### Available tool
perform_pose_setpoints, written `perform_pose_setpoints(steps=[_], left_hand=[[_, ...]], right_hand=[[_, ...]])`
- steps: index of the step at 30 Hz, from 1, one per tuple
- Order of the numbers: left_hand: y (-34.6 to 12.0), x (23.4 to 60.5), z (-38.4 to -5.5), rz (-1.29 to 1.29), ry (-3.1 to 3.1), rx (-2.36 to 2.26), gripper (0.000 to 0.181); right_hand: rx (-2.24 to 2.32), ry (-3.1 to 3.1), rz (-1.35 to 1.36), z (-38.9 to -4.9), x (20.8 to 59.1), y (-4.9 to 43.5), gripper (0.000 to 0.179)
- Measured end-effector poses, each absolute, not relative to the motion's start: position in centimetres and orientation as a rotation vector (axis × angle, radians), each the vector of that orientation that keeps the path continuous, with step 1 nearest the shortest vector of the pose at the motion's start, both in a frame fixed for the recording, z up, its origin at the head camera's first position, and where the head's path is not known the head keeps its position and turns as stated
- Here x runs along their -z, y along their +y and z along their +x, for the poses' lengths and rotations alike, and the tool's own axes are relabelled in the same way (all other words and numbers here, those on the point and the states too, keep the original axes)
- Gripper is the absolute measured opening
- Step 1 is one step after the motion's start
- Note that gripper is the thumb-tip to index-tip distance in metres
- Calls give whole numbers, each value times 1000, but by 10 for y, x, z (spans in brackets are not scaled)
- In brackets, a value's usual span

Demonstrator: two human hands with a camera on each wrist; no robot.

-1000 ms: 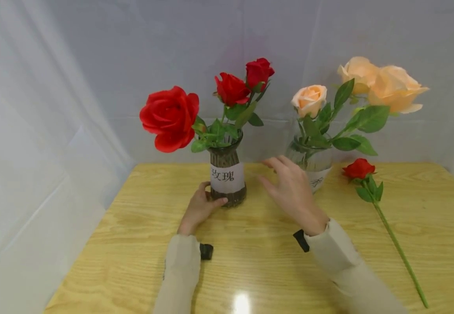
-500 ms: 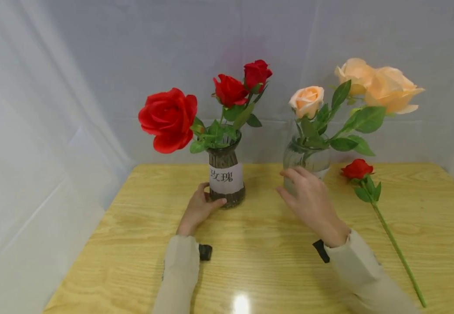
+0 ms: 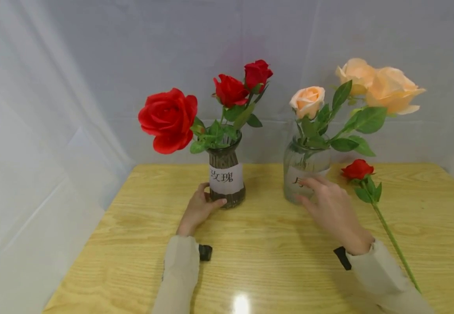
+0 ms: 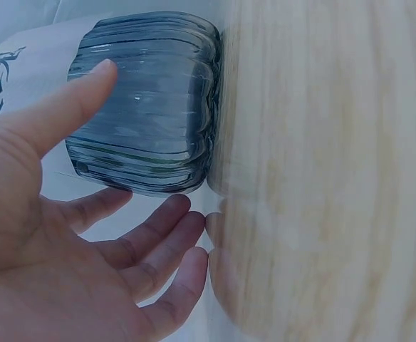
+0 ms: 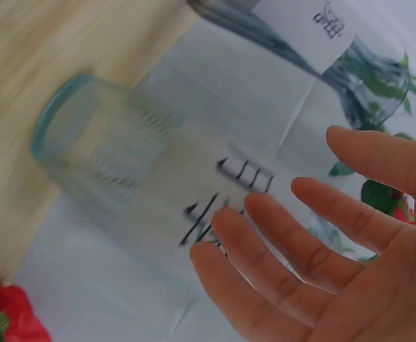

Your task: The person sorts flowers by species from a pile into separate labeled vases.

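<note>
My left hand (image 3: 198, 209) is at the base of a dark ribbed glass vase (image 3: 234, 199). Its thumb lies across the front, its fingers by the left side; the left wrist view shows them relaxed, and firm contact is unclear. Three red roses (image 3: 169, 117) stand in this vase, which bears a white label (image 3: 226, 179) with handwritten characters. Before a clear glass vase (image 3: 290, 192) my right hand (image 3: 332, 211) hovers with loosely spread fingers and nothing in it. That vase holds peach roses (image 3: 308, 101); its label (image 5: 194, 178) is partly covered by my fingers.
A single red rose (image 3: 358, 169) with a long green stem lies on the wooden table (image 3: 266, 270), right of the clear vase; my right sleeve hides its lower end. A pale cloth (image 3: 195, 39) hangs behind the table and at the left.
My right hand has moved right and toward me, from between the vases to the clear vase's front. The clear vase has turned, bringing its label forward. My left hand stays put.
</note>
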State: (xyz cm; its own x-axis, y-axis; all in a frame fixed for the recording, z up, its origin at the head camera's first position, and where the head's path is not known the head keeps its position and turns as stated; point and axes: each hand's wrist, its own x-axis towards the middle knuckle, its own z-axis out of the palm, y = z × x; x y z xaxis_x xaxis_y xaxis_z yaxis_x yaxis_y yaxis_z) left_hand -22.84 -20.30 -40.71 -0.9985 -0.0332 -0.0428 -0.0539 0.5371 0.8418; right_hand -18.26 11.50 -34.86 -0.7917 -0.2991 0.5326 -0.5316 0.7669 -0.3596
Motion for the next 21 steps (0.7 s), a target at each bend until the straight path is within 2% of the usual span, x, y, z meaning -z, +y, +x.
perform_pose_setpoints(steps=[21], left_hand=[[-203,407,-228,-77,2740,-1503,76]], right_hand=[[-506,-2668,491,-186,369,173,34]])
